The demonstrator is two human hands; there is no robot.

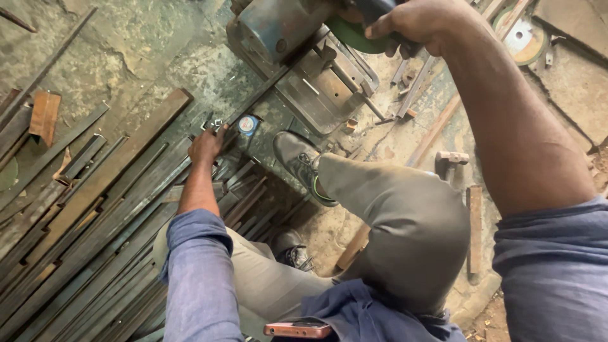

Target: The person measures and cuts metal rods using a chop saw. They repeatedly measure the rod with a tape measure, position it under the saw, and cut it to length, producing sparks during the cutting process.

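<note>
From the head camera I look down on my left hand point(206, 145), stretched out low over the floor. Its fingers are curled shut on a thin steel bar point(266, 92) that runs slanting up to the vise of the chop saw point(297, 57). Just beside that hand lies a blue-and-white tape measure point(247, 125), near the bar but apart from my fingers.

My right hand point(415, 24) is up at the top edge, closed tight around the dark saw handle point(373, 9), with the green blade guard point(351, 35) just under the knuckles. How the fingertips sit on the far side I cannot tell.

To the left, a heap of long steel strips point(88, 215) lies slanting across the floor. My shoe point(301, 161) is planted just below the saw base, knee bent. A hammer point(451, 159) lies on the ground to the right of my leg, and a phone point(297, 329) rests on my lap.
</note>
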